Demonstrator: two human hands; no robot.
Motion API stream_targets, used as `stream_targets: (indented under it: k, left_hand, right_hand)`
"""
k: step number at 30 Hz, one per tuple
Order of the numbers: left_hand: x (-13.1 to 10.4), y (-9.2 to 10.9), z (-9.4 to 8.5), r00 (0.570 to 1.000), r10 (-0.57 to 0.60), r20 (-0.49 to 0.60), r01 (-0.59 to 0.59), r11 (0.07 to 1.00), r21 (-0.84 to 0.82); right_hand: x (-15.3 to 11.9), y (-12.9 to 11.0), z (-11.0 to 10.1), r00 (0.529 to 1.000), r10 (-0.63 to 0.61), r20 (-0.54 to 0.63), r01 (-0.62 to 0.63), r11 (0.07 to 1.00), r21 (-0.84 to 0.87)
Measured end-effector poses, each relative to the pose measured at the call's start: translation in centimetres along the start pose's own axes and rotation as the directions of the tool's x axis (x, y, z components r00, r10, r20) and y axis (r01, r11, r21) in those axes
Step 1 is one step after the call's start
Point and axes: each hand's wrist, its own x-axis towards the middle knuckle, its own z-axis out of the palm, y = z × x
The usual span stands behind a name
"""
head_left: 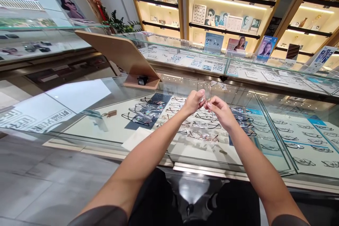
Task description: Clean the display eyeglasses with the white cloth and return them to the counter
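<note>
Over the glass counter, my left hand (195, 101) and my right hand (220, 112) are close together, fingertips nearly meeting. Between them is a pair of thin-framed eyeglasses (210, 93), partly hidden by the fingers. The left fingers are closed around its lens side, while the right thumb and fingers pinch a slender part of the frame. A thin temple rises above the hands. Beneath the glass, several rows of eyeglasses (206, 125) lie on a pale display board, below and around both hands.
A wooden tabletop stand (119, 54) with a small black box (142, 80) on its base is at the back left. A white sheet (139, 138) lies left of my forearm. Another display case (185, 60) stretches behind, before lit shelves (230, 3). Grey floor (53, 176) shows at lower left.
</note>
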Motion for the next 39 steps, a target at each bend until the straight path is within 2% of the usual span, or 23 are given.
stream_targets:
  k: [3, 10, 14, 17, 20, 26, 29, 33, 36, 39]
  left_hand:
    - [0.0, 0.0, 0.0, 0.999, -0.024, 0.024, 0.024, 1.0, 0.005]
    - [-0.1, 0.0, -0.3, 1.0, 0.01, 0.017, -0.01, 1.0, 0.021]
    - [-0.4, -0.2, -0.5, 0.986, -0.039, 0.163, 0.021, 0.994, 0.108]
    - [-0.6, -0.3, -0.2, 0.968, -0.051, 0.244, -0.009, 0.971, 0.24]
    - [-0.8, -0.4, 0.3, 0.973, -0.023, 0.228, -0.051, 0.948, 0.315]
    - [-0.9, -0.5, 0.5, 0.972, -0.01, 0.234, -0.077, 0.929, 0.362]
    - [-0.7, 0.0, 0.6, 0.984, 0.025, 0.176, -0.087, 0.931, 0.355]
    - [0.4, 2.3, 0.5, 0.984, 0.177, -0.028, -0.164, 0.951, 0.262]
    - [1.2, 4.9, -0.7, 0.928, 0.317, -0.197, -0.269, 0.934, 0.233]
    - [1.3, 6.9, -3.6, 0.855, 0.401, -0.329, -0.277, 0.889, 0.365]
  right_hand:
    - [0.0, 0.0, 0.0, 1.0, 0.006, -0.001, -0.006, 1.0, 0.002]
    - [0.2, 0.1, -0.2, 1.0, 0.008, -0.012, -0.008, 1.0, 0.016]
    - [0.5, 0.1, -0.7, 0.994, 0.005, -0.112, 0.006, 0.995, 0.095]
    - [0.6, 0.0, -1.2, 0.988, 0.007, -0.154, 0.016, 0.989, 0.147]
    - [0.8, 0.0, -1.4, 0.987, 0.011, -0.161, 0.012, 0.99, 0.138]
    - [0.7, 0.3, -1.4, 0.985, 0.01, -0.171, 0.018, 0.987, 0.162]
    - [0.9, 0.1, -1.5, 0.985, 0.007, -0.173, 0.022, 0.987, 0.16]
    - [1.3, -0.1, -2.3, 0.974, -0.003, -0.228, 0.044, 0.983, 0.177]
    - [1.6, -0.2, -3.1, 0.965, 0.001, -0.261, 0.054, 0.977, 0.205]
    - [1.9, 0.0, -3.8, 0.959, 0.008, -0.282, 0.055, 0.975, 0.215]
